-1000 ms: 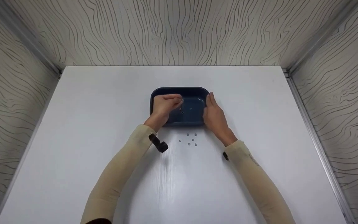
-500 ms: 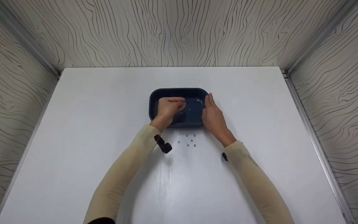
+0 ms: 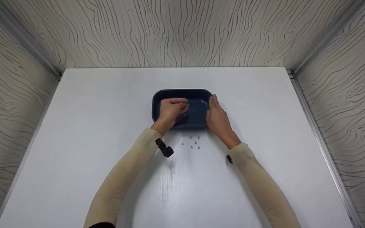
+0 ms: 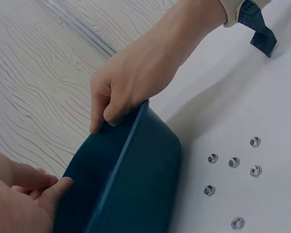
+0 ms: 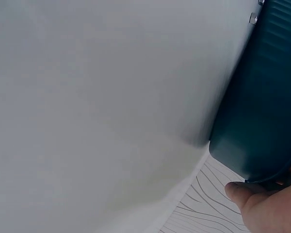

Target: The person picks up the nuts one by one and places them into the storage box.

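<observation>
A dark blue rectangular tray point(image 3: 198, 122) stands on the white table. My left hand point(image 3: 169, 110) reaches over its left part, thumb and fingers bent together. At the fingertips I see a small greyish, shiny bit that looks like a hex nut point(image 3: 187, 104), partly covered. A few more nuts point(image 3: 193, 111) lie on the tray floor. My right hand point(image 3: 218, 117) grips the right rim of the tray, its fingers hooked over the edge in the left wrist view. Several silver hex nuts point(image 4: 234, 162) lie loose on the table just in front of the tray.
The white table point(image 3: 100, 104) runs out on both sides of the tray. Wood-grain patterned walls point(image 3: 182, 34) enclose it at the back and sides, with metal rails point(image 3: 325, 152) along the side edges. Both forearms wear beige sleeves point(image 3: 252, 164) with black wrist mounts point(image 3: 164, 148).
My left hand has shifted slightly right and nearer inside the tray, its fingertips still together. The right hand keeps its grip on the rim. The loose nuts on the table have not moved.
</observation>
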The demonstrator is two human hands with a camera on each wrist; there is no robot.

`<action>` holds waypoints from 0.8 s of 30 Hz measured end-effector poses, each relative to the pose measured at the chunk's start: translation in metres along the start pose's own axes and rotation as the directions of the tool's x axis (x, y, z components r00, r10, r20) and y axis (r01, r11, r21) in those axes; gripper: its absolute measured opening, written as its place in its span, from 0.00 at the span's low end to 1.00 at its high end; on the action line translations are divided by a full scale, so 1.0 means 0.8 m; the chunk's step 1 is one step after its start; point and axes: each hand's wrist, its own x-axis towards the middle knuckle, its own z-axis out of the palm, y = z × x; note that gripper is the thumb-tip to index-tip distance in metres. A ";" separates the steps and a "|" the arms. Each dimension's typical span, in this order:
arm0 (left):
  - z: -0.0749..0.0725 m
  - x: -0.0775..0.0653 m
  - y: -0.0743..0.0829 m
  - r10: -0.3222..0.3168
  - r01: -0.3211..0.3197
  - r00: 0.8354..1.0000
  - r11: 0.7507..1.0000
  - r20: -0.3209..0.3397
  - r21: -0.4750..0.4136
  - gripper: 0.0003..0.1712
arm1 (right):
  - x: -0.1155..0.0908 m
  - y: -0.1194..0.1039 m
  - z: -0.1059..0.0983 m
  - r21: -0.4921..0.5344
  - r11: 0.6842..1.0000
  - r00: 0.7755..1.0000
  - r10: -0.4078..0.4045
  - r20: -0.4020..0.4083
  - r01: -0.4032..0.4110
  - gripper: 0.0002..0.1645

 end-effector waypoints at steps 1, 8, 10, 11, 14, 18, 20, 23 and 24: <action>-0.001 -0.003 0.001 0.010 -0.010 1.000 1.000 0.006 0.012 0.16 | 0.000 0.000 0.000 -0.003 1.000 1.000 0.000 -0.001 0.000 0.35; -0.006 -0.028 0.009 0.171 -0.190 0.981 0.941 0.090 0.281 0.12 | 0.001 -0.001 -0.001 -0.041 0.999 1.000 -0.005 -0.021 0.004 0.34; -0.008 -0.037 0.010 0.245 -0.282 0.959 0.872 0.142 0.401 0.11 | 0.001 -0.001 -0.001 -0.044 0.999 1.000 -0.001 -0.019 0.000 0.34; -0.009 -0.042 0.010 0.280 -0.330 0.944 0.831 0.175 0.448 0.11 | 0.001 -0.001 -0.001 -0.043 0.999 1.000 0.002 -0.019 -0.003 0.34; -0.012 -0.056 0.006 0.367 -0.456 0.890 0.718 0.270 0.526 0.11 | 0.000 -0.002 -0.002 -0.045 0.999 1.000 0.007 -0.018 -0.008 0.34; -0.014 -0.074 -0.006 0.426 -0.562 0.827 0.606 0.367 0.562 0.10 | 0.000 -0.002 -0.001 -0.049 0.999 1.000 0.013 -0.019 -0.014 0.34; -0.015 -0.083 -0.013 0.442 -0.597 0.801 0.545 0.403 0.589 0.09 | 0.000 -0.002 -0.001 -0.050 0.999 1.000 0.017 -0.019 -0.018 0.34; -0.019 -0.095 -0.021 0.456 -0.630 0.772 0.462 0.442 0.624 0.09 | 0.000 -0.002 0.000 -0.046 0.999 1.000 0.015 -0.024 -0.017 0.34; -0.021 -0.098 -0.024 0.460 -0.638 0.764 0.434 0.453 0.636 0.09 | 0.000 -0.001 0.000 -0.044 0.999 1.000 0.012 -0.026 -0.013 0.34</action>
